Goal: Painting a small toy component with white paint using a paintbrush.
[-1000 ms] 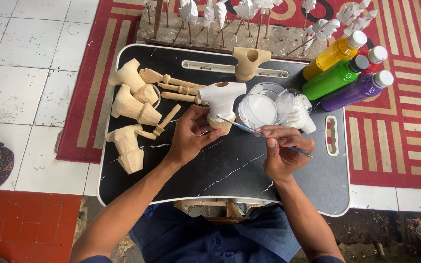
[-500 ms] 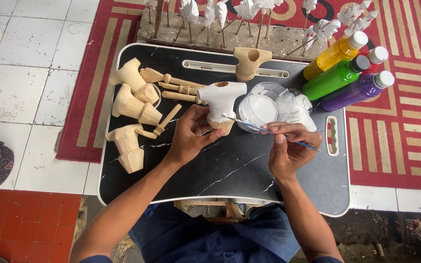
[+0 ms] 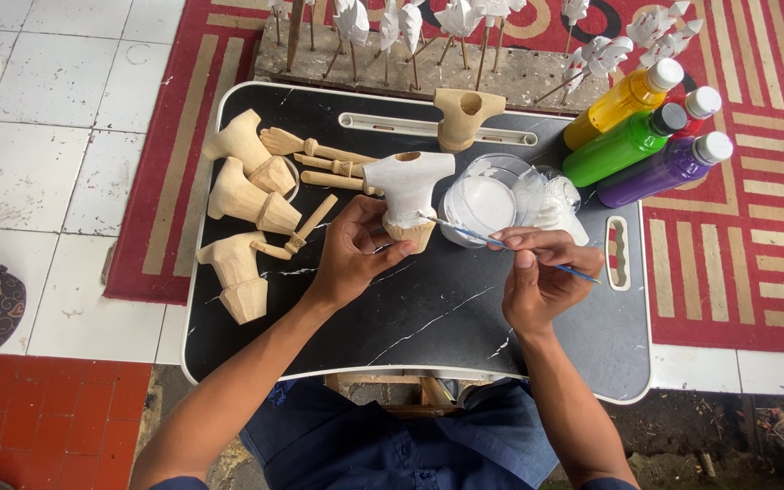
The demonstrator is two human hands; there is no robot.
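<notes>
White-coated wooden carving (image 3: 407, 189) sits pinched at its bare base by the left hand (image 3: 353, 252), upright on the black tray (image 3: 428, 318). Right hand (image 3: 540, 272) fingers close narrowly on a thin blue-handled paintbrush (image 3: 492, 239), its long axis slanting up-left, bristles touching the carving's right side.

Upper right of the frame, a yellow bottle (image 3: 617, 105), green bottle (image 3: 623, 145) and purple bottle (image 3: 662, 170) lie side by side, white-capped.
</notes>
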